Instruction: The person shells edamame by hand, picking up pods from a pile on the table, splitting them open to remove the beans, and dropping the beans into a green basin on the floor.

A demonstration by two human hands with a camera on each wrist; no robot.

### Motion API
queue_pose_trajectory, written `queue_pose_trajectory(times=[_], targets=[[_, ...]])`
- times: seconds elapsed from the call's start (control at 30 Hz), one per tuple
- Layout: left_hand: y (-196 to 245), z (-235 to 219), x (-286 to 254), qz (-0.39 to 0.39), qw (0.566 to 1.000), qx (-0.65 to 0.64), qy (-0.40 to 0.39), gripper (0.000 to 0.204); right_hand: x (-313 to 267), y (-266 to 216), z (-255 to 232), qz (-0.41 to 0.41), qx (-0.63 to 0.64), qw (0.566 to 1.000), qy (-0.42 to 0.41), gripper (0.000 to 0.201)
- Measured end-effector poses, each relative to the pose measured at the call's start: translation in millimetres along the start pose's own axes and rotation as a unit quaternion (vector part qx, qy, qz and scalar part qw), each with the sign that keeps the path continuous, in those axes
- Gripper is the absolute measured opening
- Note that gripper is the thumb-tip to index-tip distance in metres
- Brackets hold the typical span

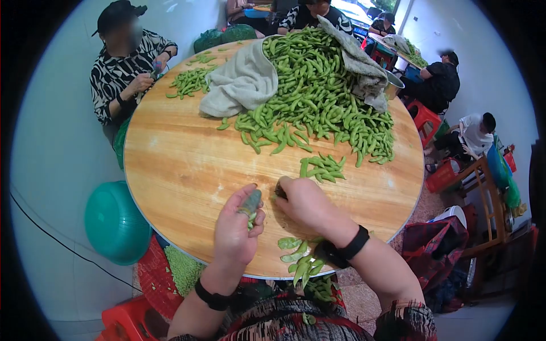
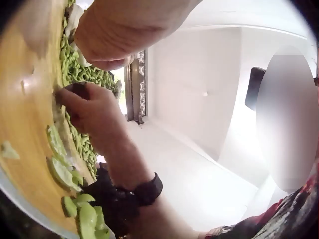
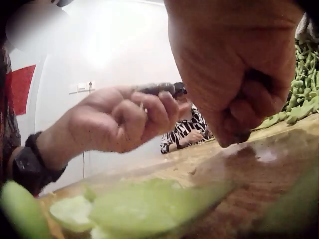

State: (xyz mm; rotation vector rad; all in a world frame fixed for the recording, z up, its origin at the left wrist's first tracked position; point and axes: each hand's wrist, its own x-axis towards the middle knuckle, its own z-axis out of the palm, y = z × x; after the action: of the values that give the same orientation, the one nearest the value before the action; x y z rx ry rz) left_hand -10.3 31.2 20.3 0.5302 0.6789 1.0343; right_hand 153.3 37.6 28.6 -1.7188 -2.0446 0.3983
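Looking down, the head view alone shows the big pile of edamame pods (image 1: 318, 96) on the round wooden table (image 1: 182, 165). Left hand (image 1: 236, 227) curls around a dull grey-green tool (image 1: 250, 203); right hand (image 1: 304, 202) pinches something dark against the wood, too small to identify.

The right hand (image 3: 239, 74) fills the upper right of the right wrist view, its fingers curled under and their tips pressed down on the wooden desk (image 3: 259, 169). To its left the left hand (image 3: 117, 122) is raised above the desk, fingers curled round a small dark tool (image 3: 157, 88) that sticks out past the knuckles; a black wristband (image 3: 27, 167) sits on that wrist. Blurred pale green pod shells (image 3: 134, 206) lie close to the lens. A heap of green pods (image 3: 304, 84) shows at the right edge. Beyond, a person in a black-and-white patterned top (image 3: 187, 130) sits at the desk.
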Motion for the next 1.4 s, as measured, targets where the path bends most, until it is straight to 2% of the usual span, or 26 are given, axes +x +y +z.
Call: queue_pose_trajectory(times=[0.07,0.13,0.23,0.3,0.33,0.37,0.4,0.47,0.53,0.6,0.7,0.73,0.77,0.8,0.83,0.87,0.9,1.0,1.03,1.07,1.1,1.17,1.2,1.27,1.33,1.4], targets=[[-6.9,0.8,-1.3,-0.009,1.000,0.003,0.003,0.031,-7.8,-2.6,-5.3,0.005,0.032,0.999,0.012,0.022],[-12.4,-1.0,-1.0,-0.021,1.000,0.007,0.011,0.029,-22.0,-14.0,-15.1,0.013,0.151,0.988,0.023,0.024],[-17.9,-5.9,-3.0,-0.013,0.999,0.018,-0.026,0.025,-40.5,-24.1,-16.1,0.032,0.188,0.981,0.029,0.024],[-17.4,-6.7,-4.6,0.005,0.998,0.016,-0.056,0.031,-50.0,-27.8,-19.0,0.042,0.212,0.976,0.033,0.023],[-17.9,-5.4,-6.0,0.004,0.998,0.017,-0.053,0.031,-54.9,-28.8,-20.5,0.094,0.340,0.935,-0.025,0.023],[-19.4,-2.7,-8.0,0.017,0.999,0.032,-0.040,0.028,-59.1,-28.3,-20.2,0.146,0.461,0.872,-0.083,0.024],[-20.8,-1.1,-9.5,0.028,0.998,0.046,-0.028,0.026,-62.2,-26.1,-18.2,0.148,0.464,0.870,-0.084,0.024],[-23.9,-0.6,-11.4,0.025,0.997,0.069,-0.021,0.024,-67.4,-20.2,-13.9,0.151,0.521,0.828,-0.143,0.025],[-26.5,3.5,-13.1,0.025,0.995,0.092,-0.015,0.022,-68.6,-14.7,-13.3,0.145,0.525,0.826,-0.146,0.024],[-31.1,13.0,-15.4,0.070,0.983,0.167,0.015,0.020,-69.9,-12.5,-12.3,0.138,0.530,0.823,-0.149,0.023],[-39.3,18.1,-19.2,0.104,0.976,0.189,-0.009,0.016,-75.9,-11.1,-9.4,0.176,0.563,0.798,-0.119,0.021],[-39.3,16.9,-19.8,0.103,0.976,0.191,-0.009,0.016,-78.1,-10.4,-9.0,0.198,0.623,0.747,-0.123,0.019],[-37.9,13.9,-20.2,0.074,0.983,0.164,-0.045,0.014,-80.1,-9.6,-8.8,0.218,0.678,0.691,-0.126,0.017],[-36.5,10.7,-20.6,0.044,0.986,0.137,-0.082,0.011,-81.8,-9.3,-11.1,0.219,0.679,0.689,-0.125,0.017],[-35.6,6.6,-20.3,0.042,0.986,0.138,-0.082,0.011,-83.7,-9.5,-15.4,0.239,0.721,0.634,-0.146,0.015],[-35.2,1.9,-19.5,0.010,0.988,0.093,-0.123,0.010,-85.2,-10.0,-18.4,0.258,0.758,0.576,-0.166,0.014],[-35.4,-0.1,-19.1,-0.023,0.985,0.047,-0.162,0.009,-86.2,-10.8,-19.4,0.258,0.758,0.576,-0.164,0.014],[-35.3,6.5,-20.7,-0.022,0.989,0.058,-0.136,0.011,-88.5,-14.0,-17.7,0.268,0.747,0.590,-0.149,0.013],[-37.0,8.7,-19.7,-0.023,0.988,0.056,-0.140,0.011,-89.1,-14.6,-13.9,0.235,0.670,0.697,-0.103,0.012],[-39.5,11.5,-18.5,0.035,0.983,0.147,-0.108,0.012,-89.5,-14.5,-10.3,0.198,0.579,0.789,-0.055,0.012],[-41.6,13.5,-17.8,0.093,0.964,0.236,-0.075,0.014,-89.5,-13.6,-5.5,0.201,0.576,0.791,-0.051,0.012],[-43.8,10.6,-18.0,0.087,0.960,0.260,-0.059,0.015,-89.1,-11.0,3.8,0.148,0.479,0.864,0.042,0.012],[-43.8,9.3,-17.2,0.083,0.954,0.284,-0.039,0.016,-88.3,-8.9,3.3,0.149,0.477,0.865,0.048,0.012],[-42.0,10.5,-17.9,0.107,0.948,0.296,-0.045,0.015,-86.5,-5.0,0.4,0.234,0.681,0.694,-0.029,0.013],[-39.3,9.0,-16.3,0.131,0.941,0.308,-0.048,0.014,-83.9,-8.7,2.0,0.243,0.685,0.687,-0.021,0.015],[-37.3,9.0,-10.9,0.091,0.967,0.235,-0.042,0.016,-80.4,-10.8,1.2,0.251,0.687,0.682,-0.015,0.017]])
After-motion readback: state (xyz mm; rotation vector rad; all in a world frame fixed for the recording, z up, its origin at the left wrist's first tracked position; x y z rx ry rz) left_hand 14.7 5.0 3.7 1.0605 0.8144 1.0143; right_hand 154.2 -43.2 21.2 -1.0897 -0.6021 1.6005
